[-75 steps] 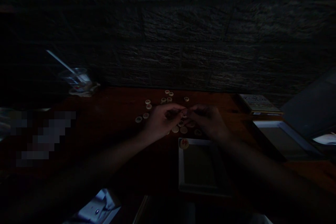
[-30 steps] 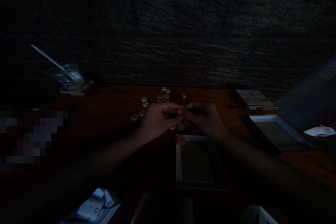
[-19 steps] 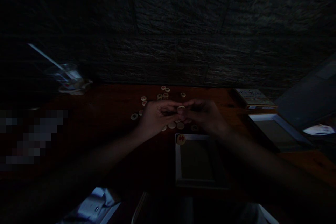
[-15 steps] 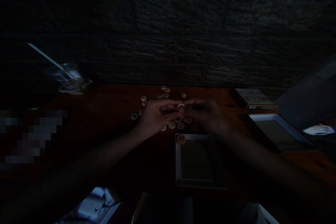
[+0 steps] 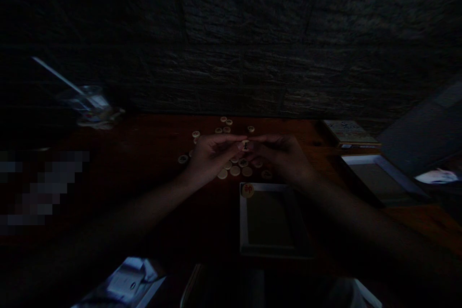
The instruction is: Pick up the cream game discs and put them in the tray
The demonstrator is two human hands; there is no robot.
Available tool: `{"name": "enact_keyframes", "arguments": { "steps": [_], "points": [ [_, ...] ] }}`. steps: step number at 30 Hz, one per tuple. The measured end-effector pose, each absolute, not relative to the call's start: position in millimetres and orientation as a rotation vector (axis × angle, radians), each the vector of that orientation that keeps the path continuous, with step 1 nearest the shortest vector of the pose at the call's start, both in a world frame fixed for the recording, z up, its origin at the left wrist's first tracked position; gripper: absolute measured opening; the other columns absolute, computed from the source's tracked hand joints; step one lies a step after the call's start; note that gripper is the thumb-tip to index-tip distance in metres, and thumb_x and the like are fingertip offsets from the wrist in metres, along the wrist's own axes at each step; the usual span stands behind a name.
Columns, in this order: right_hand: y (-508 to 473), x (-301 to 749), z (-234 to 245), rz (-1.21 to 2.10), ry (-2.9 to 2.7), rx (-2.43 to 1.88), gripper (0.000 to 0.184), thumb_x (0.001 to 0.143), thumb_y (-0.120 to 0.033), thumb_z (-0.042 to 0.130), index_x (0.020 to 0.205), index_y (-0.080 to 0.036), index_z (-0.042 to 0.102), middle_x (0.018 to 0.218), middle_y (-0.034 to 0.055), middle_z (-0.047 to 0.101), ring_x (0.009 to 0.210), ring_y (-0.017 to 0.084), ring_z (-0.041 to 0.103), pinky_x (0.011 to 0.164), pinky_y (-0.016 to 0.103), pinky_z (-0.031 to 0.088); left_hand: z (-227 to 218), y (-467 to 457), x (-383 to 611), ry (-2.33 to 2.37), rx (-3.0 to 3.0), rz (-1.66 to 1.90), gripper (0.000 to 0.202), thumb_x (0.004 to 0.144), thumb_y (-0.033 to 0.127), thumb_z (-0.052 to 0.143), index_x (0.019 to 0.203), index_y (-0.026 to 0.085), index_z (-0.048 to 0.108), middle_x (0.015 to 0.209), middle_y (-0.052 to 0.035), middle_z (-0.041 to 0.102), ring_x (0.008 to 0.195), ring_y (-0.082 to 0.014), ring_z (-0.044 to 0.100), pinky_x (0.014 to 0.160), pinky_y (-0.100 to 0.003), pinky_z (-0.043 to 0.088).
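Observation:
Between the fingertips of my left hand [image 5: 213, 155] and my right hand [image 5: 282, 154] is a round Chinese chess piece [image 5: 245, 145], its dark character facing me. Both hands are closed in a pinch on it, above the table. Several more pieces lie scattered beneath and behind the hands, among them a plain-faced piece [image 5: 235, 171] and a dark-marked piece [image 5: 183, 159] at the left. Closer to me is an open shallow box [image 5: 244, 231]; a piece with a red character [image 5: 248, 190] rests at its far left corner. My palms hide part of the scattered pieces.
On the right lie a closed flat box [image 5: 348, 131] and another open tray [image 5: 364, 160]. A clear cup with a straw [image 5: 92, 101] stands at the far left. A stone wall [image 5: 231, 67] rises behind the wooden table [image 5: 151, 130]. The scene is very dark.
The held piece has been tilted, so its marked face now shows between my fingertips. Both hands stay together in nearly the same spot; the whole view shifts slightly.

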State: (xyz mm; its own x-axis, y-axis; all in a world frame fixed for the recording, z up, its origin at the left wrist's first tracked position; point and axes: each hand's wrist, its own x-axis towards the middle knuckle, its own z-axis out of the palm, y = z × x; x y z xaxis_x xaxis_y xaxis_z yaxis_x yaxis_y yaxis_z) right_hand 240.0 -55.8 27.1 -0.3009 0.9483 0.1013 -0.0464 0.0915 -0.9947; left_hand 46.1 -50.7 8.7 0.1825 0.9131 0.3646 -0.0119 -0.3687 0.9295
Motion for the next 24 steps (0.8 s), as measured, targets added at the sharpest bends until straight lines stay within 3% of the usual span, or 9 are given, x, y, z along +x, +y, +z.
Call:
{"name": "enact_keyframes", "arguments": {
  "steps": [3, 12, 18, 24],
  "points": [
    [-54.3, 241.0, 23.8, 1.324, -1.469, -0.984, 0.038, 0.074, -0.05, 0.088, 0.095, -0.018, 0.084, 0.08, 0.0069, 0.08, 0.064, 0.014, 0.072, 0.057, 0.022, 0.057, 8.5, -52.5, 46.9, 0.892, 1.607, 1.319, 0.024, 0.084, 0.028, 0.081, 0.104, 0.016, 0.081, 0.095, -0.0082, 0.083, 0.08, -0.0204, 0.08, 0.072, -0.028, 0.065],
    [-57.3, 237.5, 22.1, 1.274, -1.464, -1.049, 0.037, 0.067, -0.049, 0.092, 0.078, -0.017, 0.079, 0.064, 0.002, 0.074, 0.053, 0.012, 0.067, 0.051, 0.022, 0.055, 4.7, -59.2, 49.8, 0.792, 1.617, 1.214, 0.034, 0.079, 0.02, 0.083, 0.113, 0.015, 0.078, 0.103, -0.0092, 0.082, 0.091, -0.0219, 0.08, 0.085, -0.033, 0.066],
    [-54.5, 238.2, 21.2, 1.373, -1.371, -0.974, 0.04, 0.059, -0.042, 0.098, 0.084, -0.017, 0.08, 0.067, 0.0013, 0.075, 0.054, 0.01, 0.066, 0.052, 0.02, 0.055, 5.3, -56.9, 47.7, 0.814, 1.571, 1.221, 0.037, 0.077, 0.022, 0.086, 0.113, 0.015, 0.078, 0.103, -0.0092, 0.083, 0.091, -0.0215, 0.08, 0.086, -0.033, 0.066],
    [-53.6, 239.3, 25.8, 1.474, -1.29, -0.981, 0.041, 0.062, -0.042, 0.096, 0.092, -0.018, 0.081, 0.073, 0.0032, 0.078, 0.061, 0.013, 0.072, 0.056, 0.022, 0.058, 2.9, -52.1, 45.2, 0.813, 1.587, 1.261, 0.04, 0.078, 0.025, 0.086, 0.116, 0.017, 0.078, 0.105, -0.0094, 0.082, 0.092, -0.0223, 0.08, 0.088, -0.037, 0.066]
  ]
}}
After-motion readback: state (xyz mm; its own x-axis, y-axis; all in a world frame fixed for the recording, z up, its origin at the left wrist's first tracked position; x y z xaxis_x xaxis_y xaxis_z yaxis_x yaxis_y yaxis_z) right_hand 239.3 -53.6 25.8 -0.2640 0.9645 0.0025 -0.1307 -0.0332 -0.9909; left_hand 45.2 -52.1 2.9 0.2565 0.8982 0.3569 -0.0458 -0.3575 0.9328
